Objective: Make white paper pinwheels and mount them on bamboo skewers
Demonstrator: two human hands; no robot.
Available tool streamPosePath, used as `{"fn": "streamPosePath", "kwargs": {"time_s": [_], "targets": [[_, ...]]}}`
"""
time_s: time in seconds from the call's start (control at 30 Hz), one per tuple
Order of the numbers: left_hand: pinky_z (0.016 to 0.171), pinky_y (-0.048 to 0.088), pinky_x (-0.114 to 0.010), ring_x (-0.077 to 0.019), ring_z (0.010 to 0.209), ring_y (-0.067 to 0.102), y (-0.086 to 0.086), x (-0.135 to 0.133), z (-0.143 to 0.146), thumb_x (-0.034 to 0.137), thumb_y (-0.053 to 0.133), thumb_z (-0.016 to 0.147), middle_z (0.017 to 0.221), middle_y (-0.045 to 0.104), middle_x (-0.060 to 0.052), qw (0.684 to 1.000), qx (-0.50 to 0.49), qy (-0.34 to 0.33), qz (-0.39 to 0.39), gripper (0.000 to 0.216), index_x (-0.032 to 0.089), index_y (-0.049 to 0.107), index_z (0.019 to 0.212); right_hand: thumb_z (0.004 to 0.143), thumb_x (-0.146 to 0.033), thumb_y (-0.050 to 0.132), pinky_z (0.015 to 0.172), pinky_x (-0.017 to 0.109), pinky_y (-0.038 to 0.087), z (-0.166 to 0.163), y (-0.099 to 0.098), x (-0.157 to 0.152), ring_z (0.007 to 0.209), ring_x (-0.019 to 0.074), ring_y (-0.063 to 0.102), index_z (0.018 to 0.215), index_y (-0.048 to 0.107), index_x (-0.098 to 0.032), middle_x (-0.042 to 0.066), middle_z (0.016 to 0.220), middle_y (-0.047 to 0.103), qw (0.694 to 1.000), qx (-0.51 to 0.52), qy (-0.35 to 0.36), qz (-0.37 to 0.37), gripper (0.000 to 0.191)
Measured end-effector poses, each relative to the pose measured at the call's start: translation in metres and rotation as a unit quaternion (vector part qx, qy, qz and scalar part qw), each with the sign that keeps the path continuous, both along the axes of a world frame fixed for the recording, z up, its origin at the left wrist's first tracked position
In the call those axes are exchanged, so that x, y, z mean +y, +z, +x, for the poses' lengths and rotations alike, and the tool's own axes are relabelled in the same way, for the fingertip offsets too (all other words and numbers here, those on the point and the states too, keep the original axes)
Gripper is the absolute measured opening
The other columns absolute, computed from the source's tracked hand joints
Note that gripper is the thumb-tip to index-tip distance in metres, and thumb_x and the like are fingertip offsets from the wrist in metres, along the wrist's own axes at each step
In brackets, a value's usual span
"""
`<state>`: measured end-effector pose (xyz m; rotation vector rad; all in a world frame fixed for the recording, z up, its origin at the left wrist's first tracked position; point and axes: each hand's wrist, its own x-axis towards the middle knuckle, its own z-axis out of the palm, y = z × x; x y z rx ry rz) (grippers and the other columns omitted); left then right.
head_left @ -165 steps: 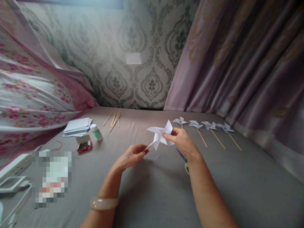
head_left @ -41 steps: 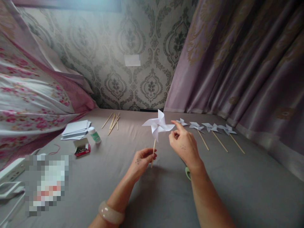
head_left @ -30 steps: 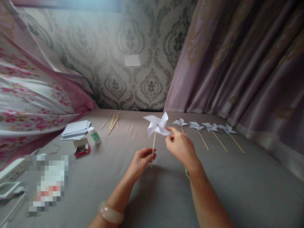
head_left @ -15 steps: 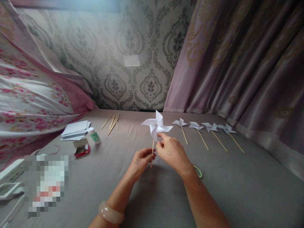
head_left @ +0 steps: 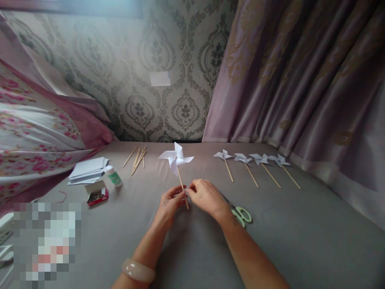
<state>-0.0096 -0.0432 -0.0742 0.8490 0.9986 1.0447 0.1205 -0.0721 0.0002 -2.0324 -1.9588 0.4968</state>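
Note:
A white paper pinwheel (head_left: 180, 160) on a thin wooden stick stands upright, tilted slightly left, above the grey cloth. My left hand (head_left: 172, 202) pinches the stick near its lower end. Close beside that grip, on the right, my right hand (head_left: 207, 197) has its fingers curled together at the stick; its fingertips are partly hidden, so whether it grips the stick is unclear. Green-handled scissors (head_left: 243, 215) lie under my right wrist, their blades partly covered.
At right lie several finished pinwheels (head_left: 224, 155) in a row. Loose wooden sticks (head_left: 137, 158) are at back left. Nearer are stacked white paper (head_left: 87, 170), a white-and-green bottle (head_left: 113, 176) and an open red box (head_left: 98, 196) of small pieces. A blurred patch covers the front left.
My right hand has dropped from the paper blades to beside the lower stick. The pinwheel has moved left and tips leftward. More of the scissors shows, and the view has shifted slightly.

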Motion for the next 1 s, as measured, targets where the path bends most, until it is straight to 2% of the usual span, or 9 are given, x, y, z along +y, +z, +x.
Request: {"fn": "streamPosePath", "kwargs": {"time_s": [0.13, 0.3, 0.63, 0.8, 1.0], "targets": [[0.067, 0.050, -0.027, -0.0162, 0.068, 0.064, -0.003, 0.005, -0.002, 0.034, 0.089, 0.042, 0.073, 0.071, -0.006, 0.999, -0.015, 0.030, -0.019, 0.051, 0.012, 0.074, 0.086, 0.087, -0.035, 0.056, 0.076, 0.028, 0.044, -0.007, -0.014, 0.005, 0.098, 0.0229, 0.068, 0.092, 0.074, -0.020, 0.012, 0.098, 0.075, 0.999, 0.017, 0.011, -0.027, 0.024], [0.060, 0.047, -0.023, -0.0141, 0.061, 0.063, -0.011, 0.011, -0.005, 0.030, 0.088, 0.046, 0.073, 0.072, -0.006, 0.999, -0.002, 0.037, -0.032, 0.053, 0.011, 0.073, 0.093, 0.084, -0.033, 0.060, 0.074, 0.026, 0.043, -0.013, -0.025, 0.008, 0.097, 0.0220, 0.068, 0.090, 0.073, -0.020, 0.010, 0.096, 0.075, 0.999, 0.028, 0.016, -0.041, 0.020], [0.056, 0.046, -0.021, -0.0121, 0.057, 0.061, -0.015, 0.021, -0.004, 0.025, 0.088, 0.045, 0.065, 0.070, -0.004, 0.999, -0.020, 0.031, -0.039, 0.050, 0.011, 0.073, 0.090, 0.088, -0.027, 0.053, 0.080, 0.026, 0.043, -0.015, -0.037, 0.013, 0.100, 0.0211, 0.067, 0.095, 0.072, -0.016, 0.013, 0.102, 0.074, 0.999, 0.048, -0.007, -0.022, 0.023], [0.056, 0.047, -0.021, -0.0124, 0.057, 0.062, -0.015, 0.025, -0.003, 0.025, 0.088, 0.046, 0.067, 0.071, -0.005, 0.999, -0.003, 0.023, -0.036, 0.048, 0.011, 0.073, 0.089, 0.086, -0.026, 0.055, 0.075, 0.023, 0.044, -0.013, -0.038, 0.016, 0.095, 0.0196, 0.068, 0.088, 0.074, -0.017, 0.011, 0.094, 0.075, 0.998, 0.065, -0.003, -0.019, 0.021], [0.061, 0.049, -0.021, -0.0125, 0.063, 0.064, -0.011, 0.025, -0.003, 0.022, 0.086, 0.054, 0.075, 0.073, -0.007, 0.999, -0.008, 0.013, -0.037, 0.038, 0.011, 0.073, 0.088, 0.084, -0.024, 0.058, 0.065, 0.021, 0.043, -0.008, -0.041, 0.020, 0.077, 0.0169, 0.069, 0.082, 0.074, -0.018, 0.007, 0.077, 0.075, 0.997, 0.075, -0.017, -0.025, 0.018]]}}
